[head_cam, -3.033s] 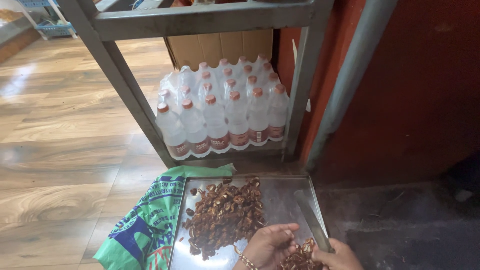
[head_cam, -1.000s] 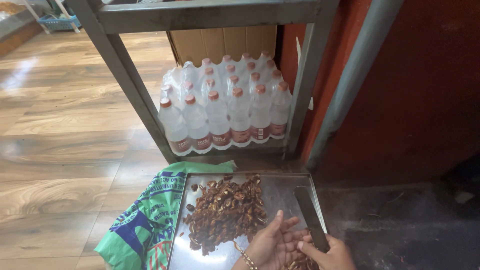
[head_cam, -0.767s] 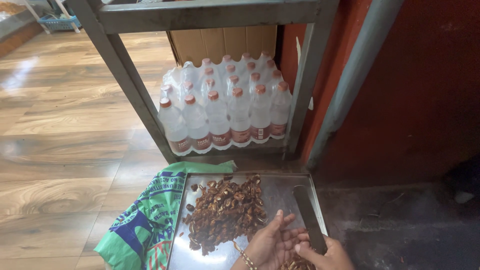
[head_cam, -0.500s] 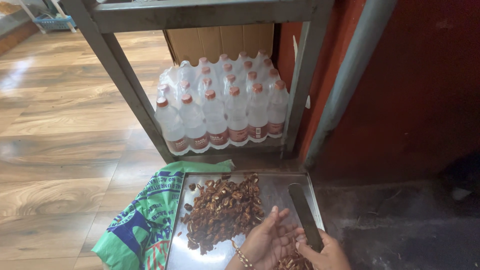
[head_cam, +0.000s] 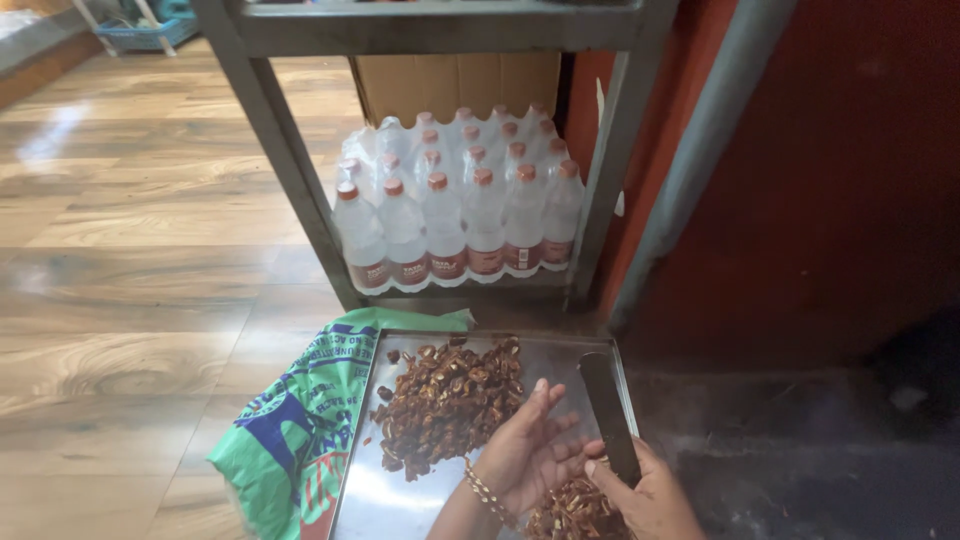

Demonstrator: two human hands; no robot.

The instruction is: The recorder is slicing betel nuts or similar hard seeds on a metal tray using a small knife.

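A wide floor of glossy wood-look planks (head_cam: 130,260) is seen across the left of the view, and a dark red wall (head_cam: 850,170) fills the right. Between them a grey metal shelving rack (head_cam: 290,190) is stood, with a slanted grey pipe (head_cam: 700,160) leaning just beside its right post. On the rack's lowest shelf a shrink-wrapped pack of clear water bottles (head_cam: 455,210) with brownish-red caps is kept, and a brown cardboard box (head_cam: 455,85) is set behind it. A blue basket (head_cam: 150,25) is glimpsed far off at the top left.

Directly in front of the rack, a rectangular steel tray (head_cam: 385,500) is laid on the floor, so that the rack's base closes off the space just beyond the tray's far edge. A green and blue woven sack (head_cam: 290,430) is spread partly beneath the tray's left side.

Inside the tray a large heap of brown dried pieces (head_cam: 445,405) is piled toward the left and middle, and a smaller pile of cut pieces (head_cam: 575,510) is gathered at the near right.

A dark-bladed knife (head_cam: 605,405) is gripped in the right hand (head_cam: 650,495), whose fingers are wrapped shut around the handle, with the blade pointing away over the tray's right side. The left hand (head_cam: 525,455), with a beaded bracelet (head_cam: 488,492) at its wrist, is held loosely open with fingers extended, next to the large heap; whether a piece is pinched in it cannot be told.
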